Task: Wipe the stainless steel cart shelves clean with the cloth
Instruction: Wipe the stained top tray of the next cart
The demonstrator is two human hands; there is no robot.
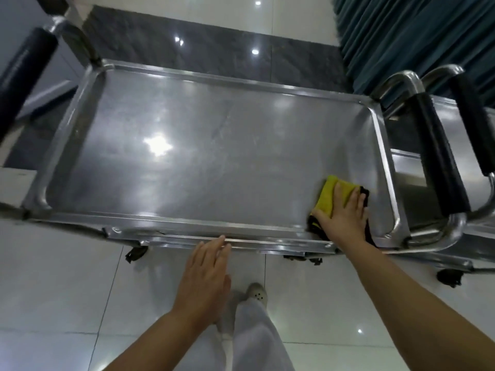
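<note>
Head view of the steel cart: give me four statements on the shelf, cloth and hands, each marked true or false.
1. The right hand presses a folded yellow-and-black cloth onto the flat stainless steel cart shelf. True.
2. The cloth lies at the shelf's left end. False: it lies at the right end, near the front corner.
3. The left hand grips a spray bottle. False: it is open and holds nothing, with its fingertips by the shelf's front rim.
4. A pleated teal curtain hangs beyond the cart's right end. True.
</note>
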